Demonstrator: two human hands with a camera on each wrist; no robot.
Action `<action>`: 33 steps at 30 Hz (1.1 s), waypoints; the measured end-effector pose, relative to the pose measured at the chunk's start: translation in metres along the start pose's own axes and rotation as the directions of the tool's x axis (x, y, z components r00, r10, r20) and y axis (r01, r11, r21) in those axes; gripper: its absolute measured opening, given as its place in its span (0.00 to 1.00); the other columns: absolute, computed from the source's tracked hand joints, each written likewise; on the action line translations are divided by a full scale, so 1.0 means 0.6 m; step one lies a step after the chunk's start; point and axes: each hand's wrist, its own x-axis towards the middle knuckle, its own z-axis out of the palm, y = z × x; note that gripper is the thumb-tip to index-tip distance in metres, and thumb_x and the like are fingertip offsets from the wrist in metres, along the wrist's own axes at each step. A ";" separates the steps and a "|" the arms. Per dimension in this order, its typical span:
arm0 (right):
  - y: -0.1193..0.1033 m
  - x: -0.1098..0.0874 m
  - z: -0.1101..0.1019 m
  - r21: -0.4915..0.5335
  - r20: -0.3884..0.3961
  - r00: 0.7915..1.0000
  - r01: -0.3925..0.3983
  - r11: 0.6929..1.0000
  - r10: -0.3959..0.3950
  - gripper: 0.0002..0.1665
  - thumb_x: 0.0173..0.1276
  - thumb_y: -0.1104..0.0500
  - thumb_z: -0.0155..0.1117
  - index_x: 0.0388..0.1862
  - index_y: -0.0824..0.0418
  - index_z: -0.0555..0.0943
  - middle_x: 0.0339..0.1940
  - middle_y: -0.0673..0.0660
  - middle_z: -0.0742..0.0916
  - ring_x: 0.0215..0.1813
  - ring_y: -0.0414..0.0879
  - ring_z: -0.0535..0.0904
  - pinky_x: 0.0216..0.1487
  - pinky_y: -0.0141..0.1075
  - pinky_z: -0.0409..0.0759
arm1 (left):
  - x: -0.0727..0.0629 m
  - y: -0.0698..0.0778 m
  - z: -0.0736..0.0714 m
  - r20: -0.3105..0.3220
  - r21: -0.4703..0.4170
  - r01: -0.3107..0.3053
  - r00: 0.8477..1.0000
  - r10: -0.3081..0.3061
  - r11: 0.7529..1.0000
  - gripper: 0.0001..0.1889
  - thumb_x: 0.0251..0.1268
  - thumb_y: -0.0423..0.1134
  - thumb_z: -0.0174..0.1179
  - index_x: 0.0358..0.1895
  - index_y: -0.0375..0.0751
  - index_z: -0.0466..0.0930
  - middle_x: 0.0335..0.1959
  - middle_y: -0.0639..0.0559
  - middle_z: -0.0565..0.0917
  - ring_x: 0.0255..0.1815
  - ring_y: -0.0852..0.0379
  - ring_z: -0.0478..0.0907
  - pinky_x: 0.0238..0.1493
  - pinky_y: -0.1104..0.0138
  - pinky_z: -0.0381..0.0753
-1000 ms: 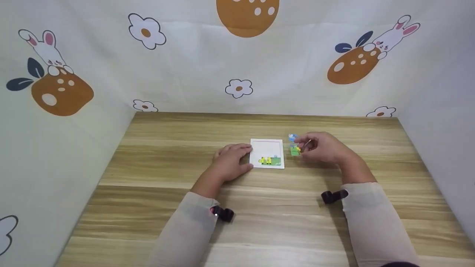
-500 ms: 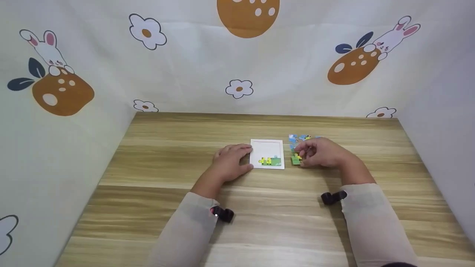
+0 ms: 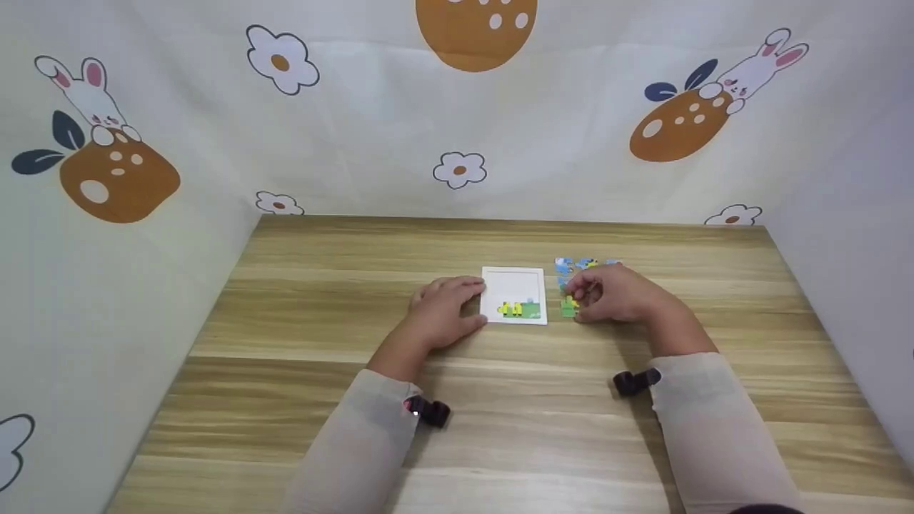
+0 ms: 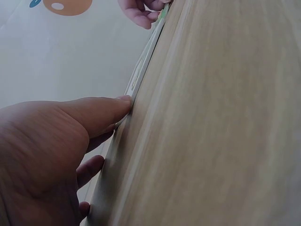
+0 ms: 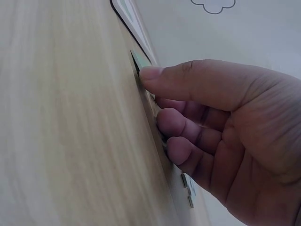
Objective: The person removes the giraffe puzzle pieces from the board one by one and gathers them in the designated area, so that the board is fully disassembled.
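Note:
A square white puzzle tray (image 3: 513, 285) lies on the table, with joined green and yellow pieces (image 3: 521, 310) in its lower right part. At the tray's left edge rests my left hand (image 3: 446, 310), thumb near the front corner and fingers farther back. In the left wrist view the thumb (image 4: 103, 113) touches the tray's thin edge. Right of the tray, my right hand (image 3: 618, 294) pinches a green and yellow puzzle piece (image 3: 568, 307). One edge of that piece (image 5: 140, 59) is tilted up off the table in the right wrist view. The fingers hide part of it.
Several blue puzzle pieces (image 3: 564, 265) lie behind the right hand, some partly covered by it. The wood-grain table (image 3: 500, 428) meets a printed cloth wall (image 3: 371, 143) at the back. Cloth also stands on both sides.
The right hand has moved slightly toward me with the green and yellow piece, uncovering blue pieces behind it. The left hand and the tray stay in place.

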 end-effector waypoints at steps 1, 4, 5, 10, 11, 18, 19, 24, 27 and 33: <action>0.000 0.000 0.000 -0.003 -0.004 1.000 0.002 1.000 -0.002 0.23 0.59 0.63 0.83 0.53 0.59 0.88 0.47 0.57 0.89 0.45 0.45 0.82 0.46 0.29 0.83 | 0.000 0.000 0.000 0.001 0.001 0.000 1.000 0.000 1.000 0.33 0.76 0.57 0.65 0.80 0.61 0.71 0.84 0.64 0.68 0.87 0.47 0.58 0.84 0.37 0.49; -0.003 0.000 0.000 -0.008 -0.026 1.000 0.010 1.000 -0.010 0.22 0.58 0.62 0.83 0.52 0.58 0.88 0.47 0.56 0.89 0.44 0.45 0.82 0.46 0.29 0.82 | 0.002 0.000 0.000 0.004 0.009 0.001 1.000 -0.001 1.000 0.33 0.76 0.58 0.64 0.81 0.61 0.70 0.84 0.64 0.67 0.88 0.47 0.57 0.84 0.37 0.50; -0.005 0.000 0.001 -0.006 -0.035 0.999 0.012 1.000 -0.012 0.22 0.58 0.62 0.83 0.52 0.58 0.88 0.47 0.56 0.89 0.43 0.45 0.81 0.46 0.29 0.81 | 0.002 -0.001 0.000 0.005 0.013 0.001 1.000 -0.001 1.000 0.33 0.76 0.58 0.64 0.81 0.61 0.70 0.84 0.64 0.67 0.88 0.47 0.57 0.84 0.37 0.50; -0.033 0.007 0.012 -0.004 -0.074 0.997 0.024 1.000 -0.024 0.22 0.58 0.60 0.82 0.53 0.58 0.88 0.46 0.55 0.88 0.42 0.46 0.77 0.46 0.32 0.78 | 0.003 -0.002 0.000 0.005 0.026 0.002 1.000 -0.003 1.000 0.33 0.76 0.58 0.64 0.81 0.62 0.69 0.85 0.65 0.67 0.88 0.47 0.57 0.83 0.37 0.53; -0.041 0.010 0.017 -0.006 -0.072 0.997 0.029 1.000 -0.029 0.22 0.59 0.59 0.82 0.54 0.57 0.89 0.46 0.55 0.88 0.43 0.46 0.77 0.47 0.32 0.78 | 0.003 -0.002 0.000 0.003 0.025 0.003 1.000 -0.003 1.000 0.33 0.76 0.58 0.64 0.81 0.62 0.70 0.84 0.65 0.67 0.88 0.47 0.57 0.83 0.37 0.53; -0.099 0.034 0.050 -0.017 -0.031 0.999 0.031 0.999 -0.032 0.24 0.60 0.57 0.83 0.57 0.54 0.89 0.49 0.53 0.89 0.49 0.47 0.80 0.53 0.38 0.81 | 0.004 -0.004 -0.002 -0.010 0.017 0.012 1.000 -0.012 1.000 0.33 0.76 0.58 0.64 0.80 0.62 0.71 0.84 0.66 0.67 0.87 0.49 0.58 0.83 0.37 0.53; -0.106 0.039 0.054 -0.026 -0.027 0.999 0.034 0.999 -0.035 0.24 0.60 0.57 0.82 0.57 0.53 0.89 0.50 0.53 0.90 0.49 0.47 0.80 0.53 0.39 0.81 | 0.004 -0.005 -0.002 -0.010 0.016 0.014 1.000 -0.014 1.000 0.33 0.76 0.58 0.65 0.80 0.62 0.71 0.84 0.66 0.67 0.87 0.49 0.58 0.83 0.37 0.53; -0.126 0.055 0.071 -0.059 -0.013 0.999 0.050 0.997 -0.051 0.24 0.62 0.59 0.79 0.59 0.53 0.89 0.49 0.52 0.89 0.49 0.48 0.81 0.53 0.40 0.80 | 0.004 -0.006 0.000 -0.008 0.013 0.011 1.000 -0.011 1.000 0.33 0.75 0.58 0.65 0.80 0.61 0.71 0.84 0.66 0.68 0.87 0.48 0.58 0.83 0.37 0.52; -0.126 0.058 0.079 -0.074 -0.024 0.998 0.051 0.996 -0.053 0.24 0.61 0.59 0.80 0.58 0.52 0.89 0.49 0.51 0.88 0.49 0.48 0.81 0.52 0.40 0.80 | 0.004 -0.005 0.001 -0.009 0.019 0.001 1.000 -0.001 1.000 0.33 0.75 0.58 0.65 0.80 0.61 0.71 0.84 0.65 0.68 0.87 0.48 0.59 0.84 0.37 0.51; -0.116 0.059 0.090 -0.061 -0.023 0.996 0.081 0.995 -0.083 0.25 0.60 0.60 0.82 0.58 0.55 0.89 0.49 0.52 0.89 0.49 0.47 0.81 0.53 0.39 0.80 | 0.004 -0.002 0.002 -0.011 0.020 -0.010 1.000 0.010 1.000 0.33 0.75 0.58 0.65 0.80 0.60 0.71 0.84 0.65 0.68 0.87 0.47 0.58 0.84 0.37 0.50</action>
